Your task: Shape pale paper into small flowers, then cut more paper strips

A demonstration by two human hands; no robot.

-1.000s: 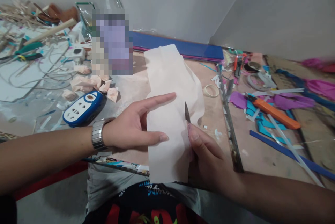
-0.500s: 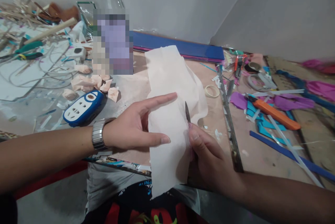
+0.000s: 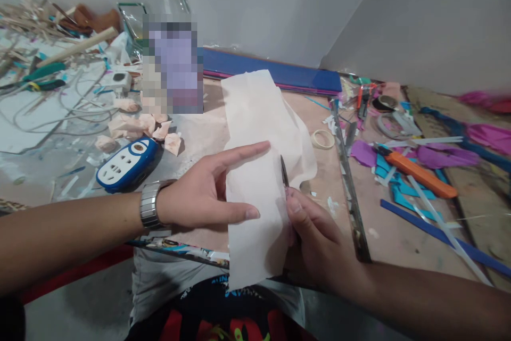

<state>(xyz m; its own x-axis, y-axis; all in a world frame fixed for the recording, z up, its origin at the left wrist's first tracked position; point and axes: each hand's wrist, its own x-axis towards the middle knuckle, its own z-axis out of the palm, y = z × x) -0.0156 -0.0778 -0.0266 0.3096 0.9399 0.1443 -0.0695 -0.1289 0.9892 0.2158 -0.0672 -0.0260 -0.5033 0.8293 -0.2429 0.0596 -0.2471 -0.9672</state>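
A long strip of pale pink paper [image 3: 255, 117] lies on the work table [image 3: 199, 139] and hangs over its near edge. My left hand [image 3: 203, 192], with a metal watch at the wrist, lies open on the paper, forefinger and thumb stretched flat across it. My right hand [image 3: 315, 240] is closed round a small knife [image 3: 284, 172]. Its dark blade points away from me and stands in the paper just right of my left forefinger. The paper's right part buckles up beside the blade.
A plastic bottle [image 3: 170, 38] stands behind the paper. Crumpled pink paper scraps [image 3: 136, 125] and a blue power strip [image 3: 126, 164] lie left. A metal ruler [image 3: 347, 181], a tape ring [image 3: 322, 139], an orange cutter [image 3: 419, 171] and coloured paper offcuts lie right.
The paper's hanging lower end has shifted slightly. The blade has tilted a little left. My left hand has stayed put.
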